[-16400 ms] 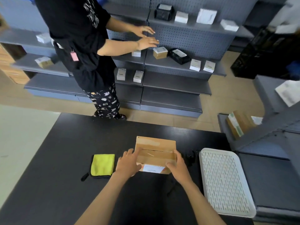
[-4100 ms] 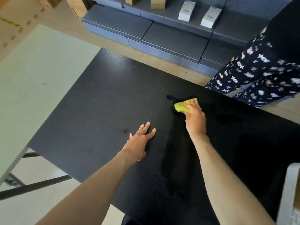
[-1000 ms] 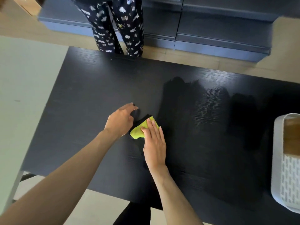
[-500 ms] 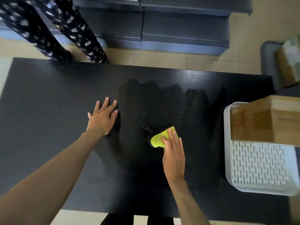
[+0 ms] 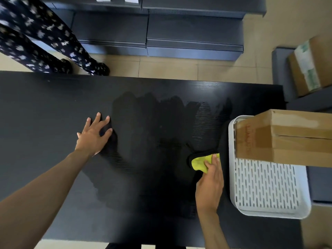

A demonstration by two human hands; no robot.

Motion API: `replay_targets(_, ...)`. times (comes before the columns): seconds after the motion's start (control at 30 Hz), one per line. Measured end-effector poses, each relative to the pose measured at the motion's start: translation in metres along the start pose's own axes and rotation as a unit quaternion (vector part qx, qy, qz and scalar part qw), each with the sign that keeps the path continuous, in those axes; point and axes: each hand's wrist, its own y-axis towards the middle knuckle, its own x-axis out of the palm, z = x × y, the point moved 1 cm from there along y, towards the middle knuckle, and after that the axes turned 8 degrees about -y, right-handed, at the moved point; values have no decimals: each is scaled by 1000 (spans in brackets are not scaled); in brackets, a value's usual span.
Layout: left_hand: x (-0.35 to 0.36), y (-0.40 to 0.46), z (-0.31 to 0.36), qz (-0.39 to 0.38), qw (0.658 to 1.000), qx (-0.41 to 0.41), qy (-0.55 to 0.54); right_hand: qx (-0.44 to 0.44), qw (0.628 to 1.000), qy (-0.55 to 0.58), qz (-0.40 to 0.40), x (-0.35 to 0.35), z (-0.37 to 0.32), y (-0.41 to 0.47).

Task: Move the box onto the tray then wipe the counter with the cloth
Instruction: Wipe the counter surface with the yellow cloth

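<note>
The brown cardboard box (image 5: 287, 137) stands in the white slotted tray (image 5: 265, 191) at the right end of the black counter (image 5: 45, 108). My right hand (image 5: 210, 184) lies flat with straight fingers on the yellow-green cloth (image 5: 199, 161), pressing it to the counter just left of the tray. The cloth has a black edge, and my fingers hide part of it. My left hand (image 5: 94, 135) rests flat on the counter at the left, fingers spread. A broad dark damp patch (image 5: 152, 133) lies between my hands.
A person in patterned trousers (image 5: 36, 38) stands beyond the counter's far left edge. Grey shelving units (image 5: 179, 33) run along the back. Another cardboard box (image 5: 310, 63) sits on a grey shelf at the far right.
My right hand has slid the cloth to the right, up close to the tray. My left hand stays flat on the counter. The view has shifted right, showing more of the tray and box.
</note>
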Motion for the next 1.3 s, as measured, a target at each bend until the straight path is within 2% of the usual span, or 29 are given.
replay_targets(0.13,-2,2,0,-4,1000,-9,-6,55,997,58,13,4,2,15)
replay_targets(0.33,-2,4,-5,-17,1000,4,-1,41,995,89,24,4,-7,62)
replay_targets(0.5,-7,3,-4,-31,999,6,16,-3,996,89,2,13,-31,77)
replay_targets(0.7,-10,2,-1,-33,999,20,12,-73,995,65,-26,33,-77,54)
replay_targets(0.9,-25,2,-14,-90,994,51,-21,-146,986,61,-49,60,-147,17)
replay_targets(0.97,-36,-1,-27,-40,995,65,-65,-174,981,68,-58,72,-177,5)
replay_targets(1.07,-48,-11,-54,52,994,42,-89,-199,975,68,-77,90,-224,-13)
replay_targets(1.3,-65,-34,-92,120,985,17,-122,-246,961,58,-109,122,-308,-52)
